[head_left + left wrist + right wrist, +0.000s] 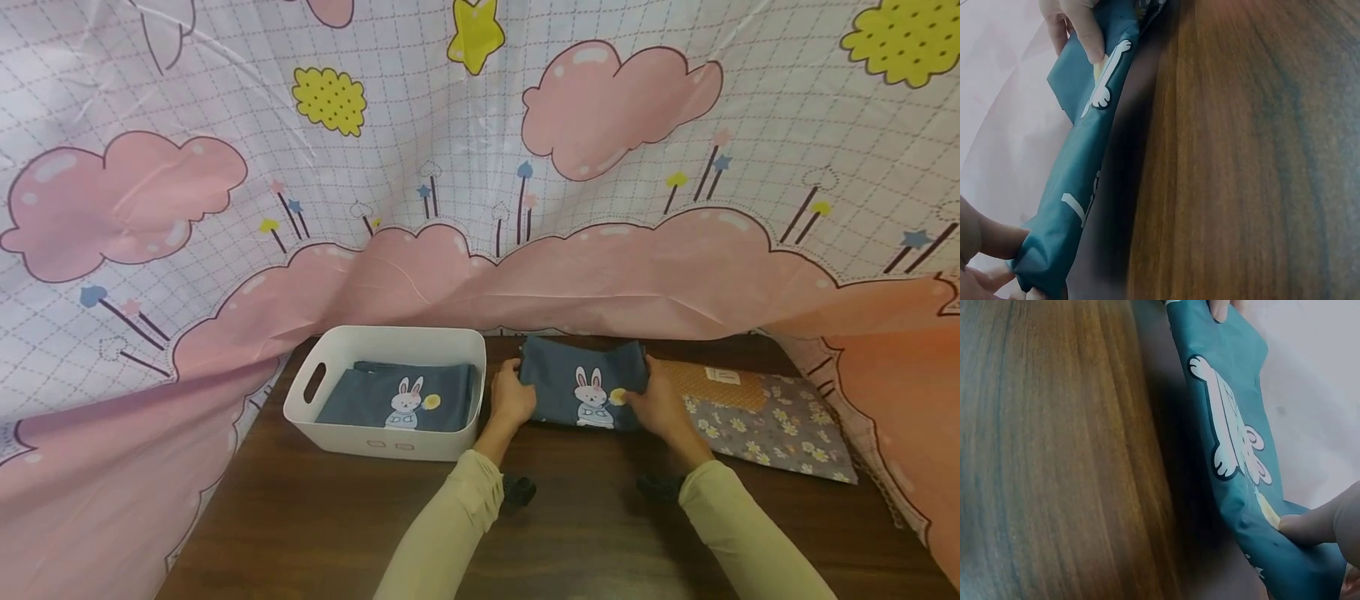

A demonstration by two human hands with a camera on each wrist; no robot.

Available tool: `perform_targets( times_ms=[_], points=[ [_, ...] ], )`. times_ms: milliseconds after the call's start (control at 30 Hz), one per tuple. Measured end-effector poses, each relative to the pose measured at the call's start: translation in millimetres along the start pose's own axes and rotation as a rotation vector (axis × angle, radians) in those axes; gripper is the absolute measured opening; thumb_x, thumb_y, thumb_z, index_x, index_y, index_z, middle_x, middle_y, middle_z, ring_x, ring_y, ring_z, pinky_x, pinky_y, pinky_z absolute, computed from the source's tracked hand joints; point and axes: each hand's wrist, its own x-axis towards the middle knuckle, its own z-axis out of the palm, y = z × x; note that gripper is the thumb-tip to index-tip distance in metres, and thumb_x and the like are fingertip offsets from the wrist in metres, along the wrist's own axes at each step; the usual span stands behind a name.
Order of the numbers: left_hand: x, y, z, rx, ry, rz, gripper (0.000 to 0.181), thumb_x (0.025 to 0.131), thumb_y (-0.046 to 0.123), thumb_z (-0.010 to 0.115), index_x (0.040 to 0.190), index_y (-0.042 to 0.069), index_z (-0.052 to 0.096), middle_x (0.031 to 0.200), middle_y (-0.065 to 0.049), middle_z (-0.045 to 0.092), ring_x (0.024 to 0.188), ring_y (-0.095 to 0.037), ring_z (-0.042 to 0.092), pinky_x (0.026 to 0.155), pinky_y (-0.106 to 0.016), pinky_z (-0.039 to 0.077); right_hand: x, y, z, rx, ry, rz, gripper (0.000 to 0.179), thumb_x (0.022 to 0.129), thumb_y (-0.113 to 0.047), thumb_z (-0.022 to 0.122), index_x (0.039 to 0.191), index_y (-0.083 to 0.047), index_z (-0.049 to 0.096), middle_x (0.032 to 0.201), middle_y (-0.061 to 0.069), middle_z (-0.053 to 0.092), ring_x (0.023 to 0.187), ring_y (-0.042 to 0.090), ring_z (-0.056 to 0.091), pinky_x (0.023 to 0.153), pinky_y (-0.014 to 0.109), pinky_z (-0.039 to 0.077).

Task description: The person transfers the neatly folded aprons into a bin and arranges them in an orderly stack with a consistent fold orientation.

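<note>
Pale green sleeves (450,525), nearest the camera, are seen entering from 7 and 5 o'clock, with a dark band (517,490) worn at each wrist. Between the two hands a folded blue cloth (551,379) is held above or on the brown bench (570,542); whether its underside touches cannot be told. Its 9 o'clock edge is gripped by the left hand (513,396), and its 3 o'clock edge by the right hand (660,404), whose thumb is pressed beside the yellow shape printed next to a white rabbit. At the cloth's 9 o'clock, just beside the left hand, a white basket (390,447) is placed, pierced by a handle slot on its own 9 o'clock wall; folded blue fabric (360,400) printed with a similar rabbit is contained in it. Towards 3 o'clock, a grey daisy-patterned piece (787,429) with a tan dotted section and a pale label is laid flat, partly covered by the right hand. At 12 o'clock the bench is backed by a curtain (450,283) printed with pink clouds.
</note>
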Motion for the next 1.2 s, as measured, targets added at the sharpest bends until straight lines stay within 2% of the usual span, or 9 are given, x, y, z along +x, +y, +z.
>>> perform_targets(
  times_ms=[267,533,767,900,1033,1200],
  points=[
    [-2.8,4.5,-2.6,-0.016,0.010,0.015,0.055,0.094,0.004,0.066,0.147,0.006,0.051,0.135,-0.018,0.063,0.127,-0.035,0.058,0.103,-0.048,0.050,-7.0,-3.9,-7.8,0.026,0.034,0.000,0.079,0.094,-0.012,0.066,0.155,0.014,0.022,0.148,0.041,0.039,0.132,0.056,0.044,0.111,0.067,0.036],
    [-9.8,11.5,-6.6,-0.038,0.003,0.031,0.056,0.093,0.002,0.065,0.147,0.007,0.052,0.136,-0.019,0.064,0.125,-0.034,0.061,0.099,-0.047,0.054,-13.9,-2.5,-15.2,0.049,0.105,-0.025,0.070,0.096,-0.009,0.064,0.153,0.011,0.029,0.138,0.041,0.049,0.121,0.054,0.054,0.099,0.066,0.046],
    [-14.2,14.9,-7.3,-0.061,0.003,0.064,0.058,0.091,-0.001,0.065,0.147,0.009,0.053,0.133,-0.019,0.065,0.127,-0.035,0.058,0.102,-0.048,0.051,-17.7,0.0,-20.9,0.086,0.169,-0.051,0.061,0.097,-0.009,0.060,0.150,0.010,0.036,0.132,0.039,0.055,0.113,0.052,0.059,0.086,0.059,0.051],
    [-17.3,18.0,-8.4,-0.067,-0.006,0.077,0.057,0.092,0.000,0.065,0.147,0.011,0.054,0.132,-0.018,0.065,0.126,-0.033,0.058,0.101,-0.047,0.051,-21.3,-0.6,-28.7,0.086,0.145,-0.053,0.060,0.098,-0.011,0.059,0.150,0.010,0.037,0.129,0.039,0.058,0.113,0.054,0.060,0.087,0.061,0.053],
    [-21.2,22.9,-11.2,-0.086,-0.020,0.087,0.056,0.093,0.000,0.064,0.147,0.011,0.054,0.132,-0.018,0.063,0.123,-0.032,0.058,0.100,-0.047,0.052,-25.8,-5.7,-38.9,0.072,0.109,-0.067,0.061,0.099,-0.013,0.060,0.150,0.012,0.037,0.125,0.040,0.059,0.109,0.053,0.063,0.083,0.058,0.056],
    [-26.1,30.9,-17.5,-0.096,-0.036,0.094,0.056,0.094,0.002,0.064,0.147,0.013,0.054,0.133,-0.016,0.061,0.118,-0.029,0.059,0.096,-0.044,0.053,-32.1,-14.6,-49.0,0.087,0.090,-0.052,0.062,0.100,-0.017,0.059,0.151,0.010,0.036,0.128,0.039,0.057,0.111,0.052,0.061,0.081,0.055,0.057]
  ],
)
